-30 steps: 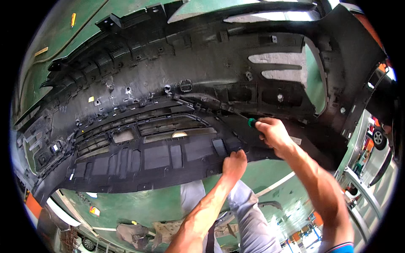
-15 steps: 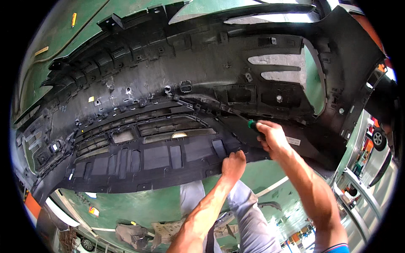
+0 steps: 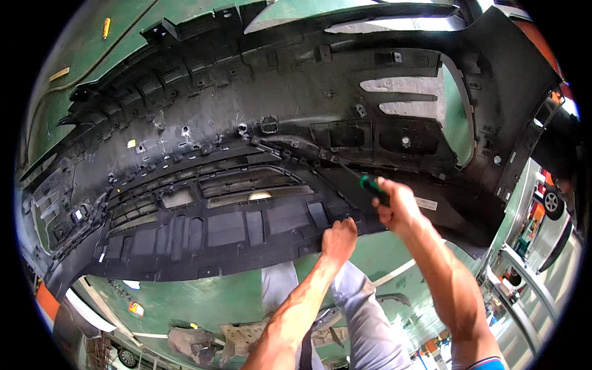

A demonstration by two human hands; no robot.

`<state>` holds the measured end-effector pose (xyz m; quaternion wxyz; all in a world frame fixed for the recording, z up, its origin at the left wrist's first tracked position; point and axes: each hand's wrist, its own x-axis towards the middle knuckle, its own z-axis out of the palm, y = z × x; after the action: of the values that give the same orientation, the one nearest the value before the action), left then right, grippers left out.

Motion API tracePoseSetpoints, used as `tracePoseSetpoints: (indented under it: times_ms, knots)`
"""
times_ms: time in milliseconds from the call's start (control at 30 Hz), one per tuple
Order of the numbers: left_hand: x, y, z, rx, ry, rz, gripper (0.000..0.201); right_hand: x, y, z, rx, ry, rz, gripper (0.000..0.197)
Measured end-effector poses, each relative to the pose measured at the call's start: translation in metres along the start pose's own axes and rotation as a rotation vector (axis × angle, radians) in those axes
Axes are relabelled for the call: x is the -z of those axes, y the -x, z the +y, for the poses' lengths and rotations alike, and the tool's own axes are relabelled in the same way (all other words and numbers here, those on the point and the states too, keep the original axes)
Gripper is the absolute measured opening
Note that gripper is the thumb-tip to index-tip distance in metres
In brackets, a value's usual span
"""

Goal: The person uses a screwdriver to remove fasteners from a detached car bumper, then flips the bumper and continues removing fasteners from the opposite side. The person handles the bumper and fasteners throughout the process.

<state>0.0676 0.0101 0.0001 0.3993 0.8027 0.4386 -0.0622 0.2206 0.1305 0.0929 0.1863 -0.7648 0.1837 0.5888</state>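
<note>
A large black plastic car bumper lies with its ribbed inner side facing me. My right hand is wrapped round the green and black handle of a screwdriver. Its thin shaft points up and left to the seam beside the lower grille section; whether the tip touches, I cannot tell. At the bumper's near edge, my left hand is closed with its fingers curled over the rim.
Green floor shows around the bumper, with dark scrap pieces beyond my legs. A yellow tool lies at the far left. At right stand a metal frame and a vehicle wheel.
My right hand has turned slightly, and more of the screwdriver's handle shows now. My left hand keeps its hold on the bumper's edge. The whole view has shifted a little.
</note>
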Motion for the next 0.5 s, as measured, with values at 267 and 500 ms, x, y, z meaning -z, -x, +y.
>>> tracePoseSetpoints:
  times_ms: [267, 500]
  knots:
    - [-0.004, 0.005, -0.002, -0.067, -0.034, 0.064, 0.028, -0.014, 0.028, -0.008, 1.330, 2.029, 0.168, 0.043]
    - [-0.004, 0.003, -0.002, -0.030, -0.017, 0.010, 0.025, -0.005, -0.001, -0.013, 0.290, 0.516, 0.027, 0.044]
